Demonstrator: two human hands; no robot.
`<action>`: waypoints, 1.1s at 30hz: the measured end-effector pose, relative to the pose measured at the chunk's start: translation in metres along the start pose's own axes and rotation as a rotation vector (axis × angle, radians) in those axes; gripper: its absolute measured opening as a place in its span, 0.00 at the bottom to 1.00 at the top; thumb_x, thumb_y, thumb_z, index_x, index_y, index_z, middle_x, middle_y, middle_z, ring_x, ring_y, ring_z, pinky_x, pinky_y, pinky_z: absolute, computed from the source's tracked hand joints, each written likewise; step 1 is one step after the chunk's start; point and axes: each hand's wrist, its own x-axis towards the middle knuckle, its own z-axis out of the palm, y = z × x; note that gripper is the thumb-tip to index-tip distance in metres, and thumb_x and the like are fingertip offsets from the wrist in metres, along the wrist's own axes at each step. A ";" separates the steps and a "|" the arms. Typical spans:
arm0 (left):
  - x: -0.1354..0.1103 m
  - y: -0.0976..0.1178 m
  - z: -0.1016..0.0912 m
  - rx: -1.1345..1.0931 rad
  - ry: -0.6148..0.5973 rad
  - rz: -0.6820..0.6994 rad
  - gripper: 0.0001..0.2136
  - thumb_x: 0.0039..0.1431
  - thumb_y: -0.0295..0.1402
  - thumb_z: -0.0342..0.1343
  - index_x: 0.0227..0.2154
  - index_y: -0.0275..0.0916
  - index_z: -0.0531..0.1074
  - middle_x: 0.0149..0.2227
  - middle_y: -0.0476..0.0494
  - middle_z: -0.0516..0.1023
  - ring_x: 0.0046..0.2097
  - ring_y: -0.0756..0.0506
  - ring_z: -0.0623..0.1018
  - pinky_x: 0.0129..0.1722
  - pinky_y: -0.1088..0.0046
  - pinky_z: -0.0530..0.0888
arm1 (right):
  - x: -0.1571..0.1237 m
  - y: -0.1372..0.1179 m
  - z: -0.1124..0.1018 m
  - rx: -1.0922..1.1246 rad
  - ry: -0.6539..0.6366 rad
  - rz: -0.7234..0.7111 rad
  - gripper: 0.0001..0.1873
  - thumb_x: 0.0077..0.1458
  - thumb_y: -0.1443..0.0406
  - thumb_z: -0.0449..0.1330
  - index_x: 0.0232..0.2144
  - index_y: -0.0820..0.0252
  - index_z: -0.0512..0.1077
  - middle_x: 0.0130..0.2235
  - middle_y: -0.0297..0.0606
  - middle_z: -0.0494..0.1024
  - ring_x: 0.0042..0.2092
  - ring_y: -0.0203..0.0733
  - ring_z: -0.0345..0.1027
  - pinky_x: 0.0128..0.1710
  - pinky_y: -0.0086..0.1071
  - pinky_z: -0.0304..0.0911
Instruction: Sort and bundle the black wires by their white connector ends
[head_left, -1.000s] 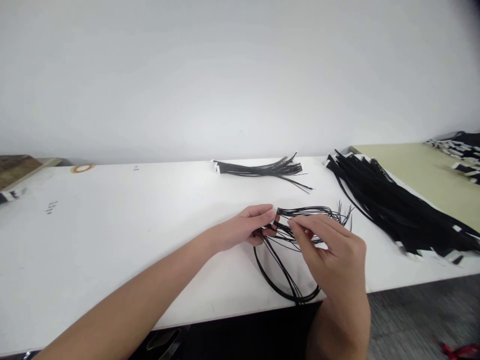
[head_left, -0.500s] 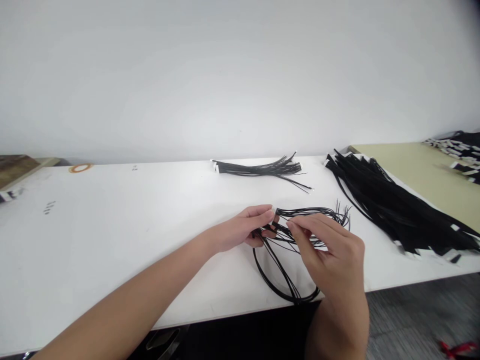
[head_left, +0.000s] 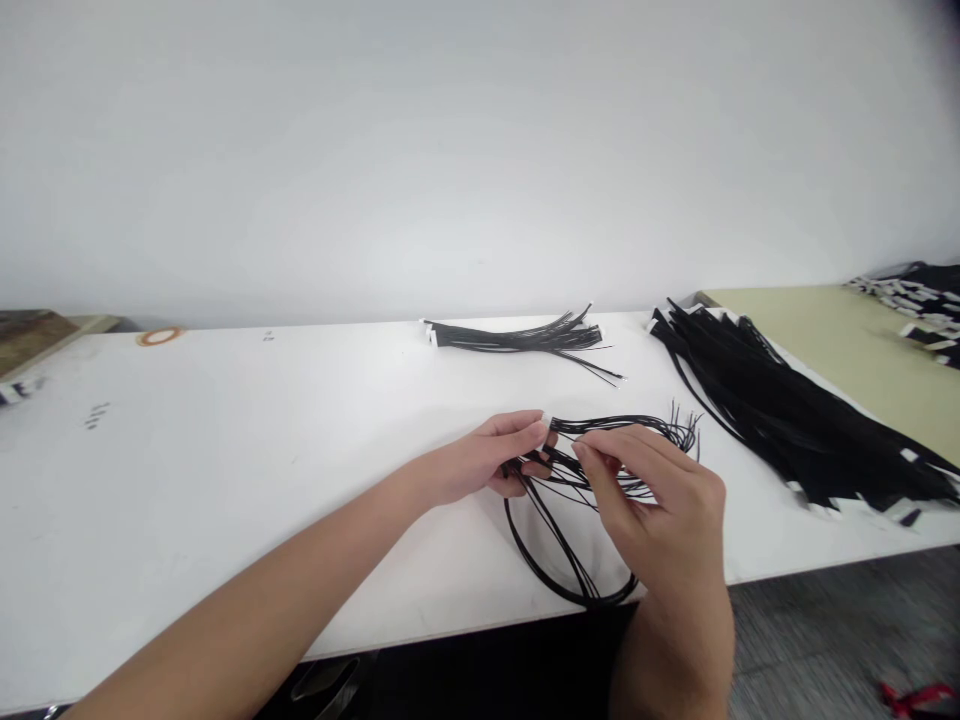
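Between thumb and fingers, my left hand (head_left: 502, 455) grips a white connector (head_left: 546, 428) with several thin black wires coming out of it. The wire bundle (head_left: 622, 422) runs right from there, its loose ends fanned out beyond my right hand. My right hand (head_left: 660, 495), close by on the right, pinches one thin black wire (head_left: 568, 437) between thumb and forefinger, just off the connector. More black wires (head_left: 551, 525) pass under my left fingers and loop down to the table's front edge. Whether the pinched wire's tip sits in the connector is too small to tell.
Behind my hands lies a small bundle of black wires (head_left: 510, 336) with white connectors. A large pile of black cables (head_left: 787, 410) covers the right side of the white table (head_left: 187, 480). An orange tape ring (head_left: 160, 337) lies back left; a wall stands behind.
Almost nothing differs. My right hand has shifted very slightly to the left, while both hands keep their grip.
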 end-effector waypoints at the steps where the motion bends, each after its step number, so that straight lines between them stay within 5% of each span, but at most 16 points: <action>1: 0.000 0.000 0.000 -0.001 -0.003 0.001 0.13 0.58 0.42 0.53 0.31 0.35 0.64 0.29 0.50 0.56 0.27 0.56 0.59 0.17 0.84 0.47 | 0.000 0.000 0.000 0.001 0.002 -0.003 0.06 0.52 0.73 0.58 0.30 0.59 0.71 0.29 0.35 0.74 0.29 0.34 0.66 0.30 0.29 0.64; 33: 0.000 -0.002 -0.002 -0.073 -0.005 -0.013 0.12 0.57 0.41 0.54 0.30 0.35 0.64 0.29 0.49 0.57 0.27 0.57 0.60 0.17 0.86 0.48 | 0.002 0.001 0.003 0.006 0.016 -0.017 0.06 0.51 0.75 0.59 0.30 0.60 0.71 0.29 0.33 0.73 0.29 0.32 0.65 0.31 0.27 0.63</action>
